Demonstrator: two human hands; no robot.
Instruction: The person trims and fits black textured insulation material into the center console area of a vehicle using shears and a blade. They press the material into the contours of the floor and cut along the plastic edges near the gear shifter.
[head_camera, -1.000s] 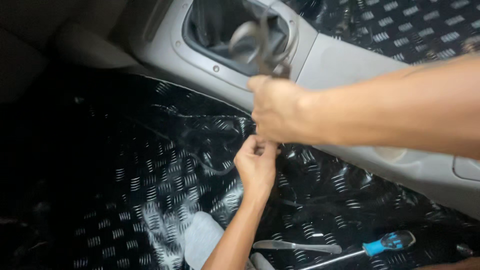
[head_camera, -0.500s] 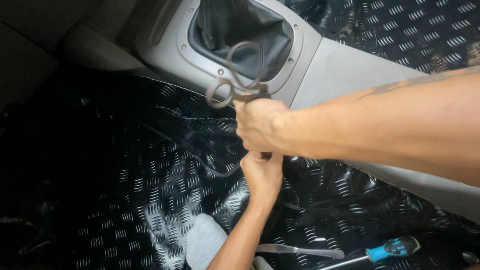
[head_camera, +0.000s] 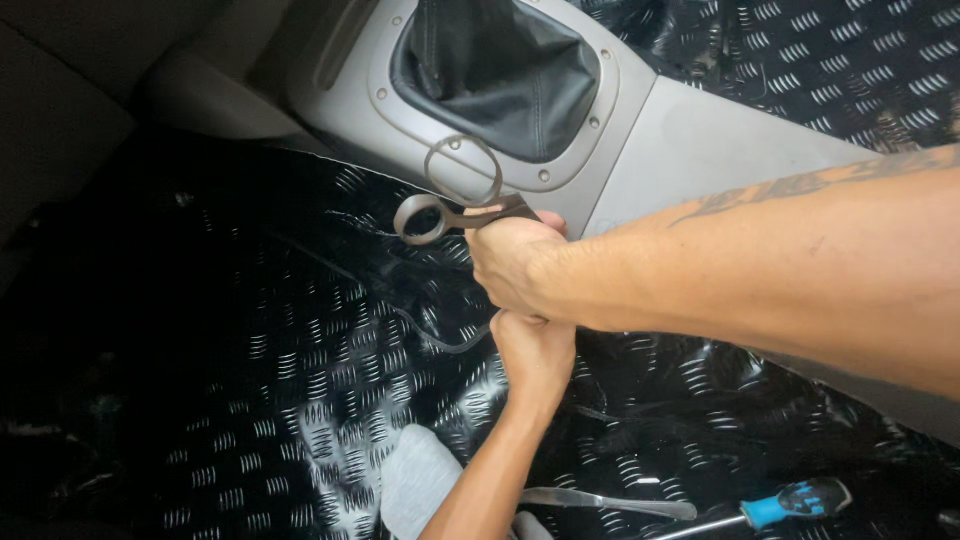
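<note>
1. I am looking down at my right hand (head_camera: 515, 265), which is reaching in from the right with the forearm crossing the view; it is clenching around a pair of scissors (head_camera: 455, 200).
2. The scissors' two ring handles are sticking out up and to the left of that fist; the blades are hidden inside or under the hand, so I cannot tell how they are lying.
3. My left hand (head_camera: 535, 350) is coming up from below and sitting just under the right hand, touching it; its fingers are curling shut, but I cannot tell what they are gripping.
4. A thin dark strip or cord (head_camera: 440, 335) is trailing to the left of the left hand, over the black checker-pattern floor mat (head_camera: 250, 380).
5. Above both hands, the grey centre console (head_camera: 690, 140) with the black gear-lever boot (head_camera: 500, 70) is running diagonally.
6. Below the left forearm, a flat metal tool (head_camera: 610, 503) and a blue-handled screwdriver (head_camera: 770, 510) are lying on the mat, well apart from the hands.
</note>
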